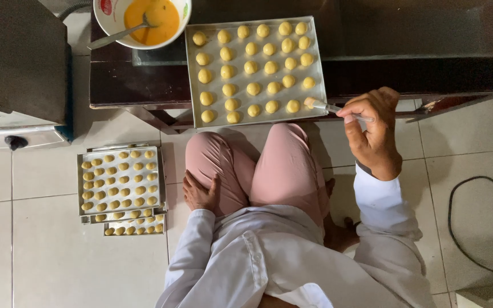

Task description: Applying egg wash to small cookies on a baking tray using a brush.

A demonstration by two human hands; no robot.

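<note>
Now the right hand (372,134) pinches a thin pastry brush (329,106), its bristles touching the near right corner of the metal baking tray (192,74) on the dark desk (406,68). The brush looks light and stiff; the slim handle is the place to hold. Small round dough balls (252,65) on the tray seem soft and fragile. Beyond the tray's left corner stands a bowl of yellow egg wash (146,20). The left hand (201,194) rests open on the thigh.
</note>
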